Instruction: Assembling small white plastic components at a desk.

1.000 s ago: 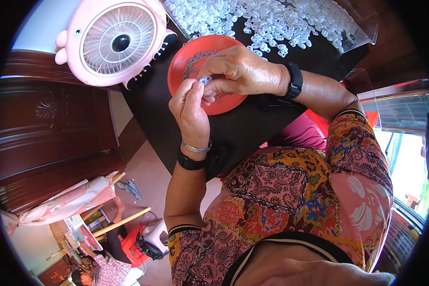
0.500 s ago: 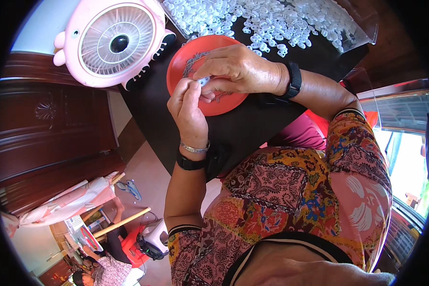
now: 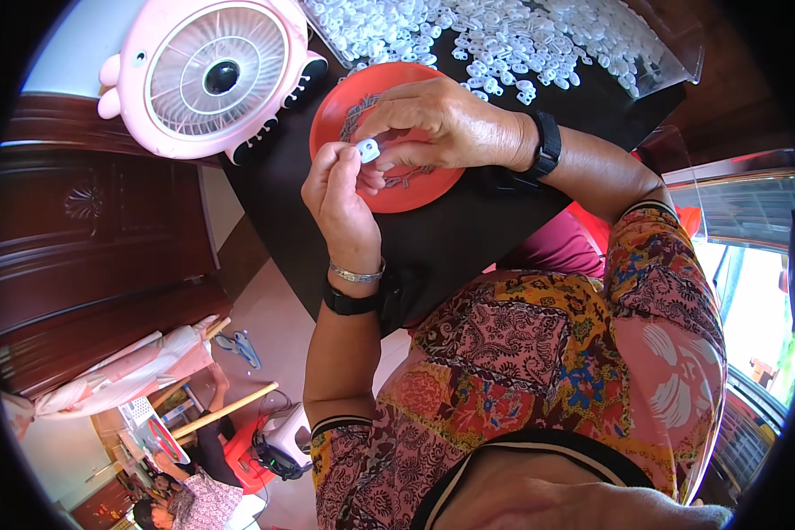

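Observation:
My left hand (image 3: 344,199) pinches a small white oval plastic piece (image 3: 368,150) with holes between thumb and forefinger. Close beside that piece, my right hand (image 3: 437,124) is curved with thumb and forefinger apart; nothing shows between them apart from the piece in my left hand's pinch. Both hands hover over a round red dish (image 3: 415,196), partly covering it. Thin grey metal bits (image 3: 355,115), too small to name exactly, lie inside the dish. Beyond it, many matching white plastic pieces (image 3: 495,53) are heaped on the dark table.
A pink animal-shaped fan (image 3: 221,79) stands at the table's far left. The dark tabletop (image 3: 274,199) extends around the dish. A clear tray edge (image 3: 680,66) borders the heap at right. Another person (image 3: 208,499) sits at the lower left, near a wooden pole (image 3: 230,411).
My right hand's fingers have parted from the white piece, which now shows more fully. My left hand has shifted slightly left, still gripping it.

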Demonstrator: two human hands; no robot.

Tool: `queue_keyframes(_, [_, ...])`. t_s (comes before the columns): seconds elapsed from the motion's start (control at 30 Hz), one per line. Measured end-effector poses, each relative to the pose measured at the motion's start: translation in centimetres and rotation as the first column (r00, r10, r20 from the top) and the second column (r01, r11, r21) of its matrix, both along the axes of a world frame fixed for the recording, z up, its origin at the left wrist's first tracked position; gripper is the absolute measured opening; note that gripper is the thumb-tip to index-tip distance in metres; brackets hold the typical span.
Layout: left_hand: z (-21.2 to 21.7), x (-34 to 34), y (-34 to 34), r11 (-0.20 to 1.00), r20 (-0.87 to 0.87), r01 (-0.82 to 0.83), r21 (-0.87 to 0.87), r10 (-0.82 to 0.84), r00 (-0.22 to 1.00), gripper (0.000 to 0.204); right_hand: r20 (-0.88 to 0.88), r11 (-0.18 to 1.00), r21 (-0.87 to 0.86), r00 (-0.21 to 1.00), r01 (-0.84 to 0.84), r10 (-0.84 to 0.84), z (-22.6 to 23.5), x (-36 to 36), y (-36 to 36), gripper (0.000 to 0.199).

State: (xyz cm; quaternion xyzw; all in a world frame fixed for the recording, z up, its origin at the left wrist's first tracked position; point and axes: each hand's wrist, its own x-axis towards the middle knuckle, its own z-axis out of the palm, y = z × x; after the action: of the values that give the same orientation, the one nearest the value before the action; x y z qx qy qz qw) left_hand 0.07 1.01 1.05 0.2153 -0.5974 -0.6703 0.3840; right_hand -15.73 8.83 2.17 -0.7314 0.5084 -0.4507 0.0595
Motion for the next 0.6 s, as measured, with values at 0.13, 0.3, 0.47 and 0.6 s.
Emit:
queue_keyframes(0.13, [0.0, 0.1, 0.2, 0.998, 0.056, 0.023, -0.056, -0.020, 0.998, 0.020, 0.020, 0.999, 0.002, 0.999, -0.038, 0.038, 0.1, 0.2, 0.0, 0.032])
queue_keyframes(0.3, [0.0, 0.2, 0.2, 0.993, 0.097, 0.059, -0.102, -0.049, 0.994, 0.021, -0.024, 1.000, 0.000, 0.999, -0.023, 0.023, 0.3, 0.3, 0.2, 0.025])
queue_keyframes(0.47, [0.4, 0.0, 0.8, 0.987, 0.106, 0.102, -0.125, -0.089, 0.990, 0.023, -0.124, 0.999, -0.048, 0.992, 0.018, -0.024, 0.3, 0.2, 0.9, 0.023])
queue_keyframes(0.6, [-0.2, -0.1, 0.5, 0.996, 0.052, 0.041, -0.083, -0.036, 0.998, 0.027, -0.154, 0.992, -0.120, 0.986, 0.041, -0.060, 1.0, 0.1, 0.2, 0.024])
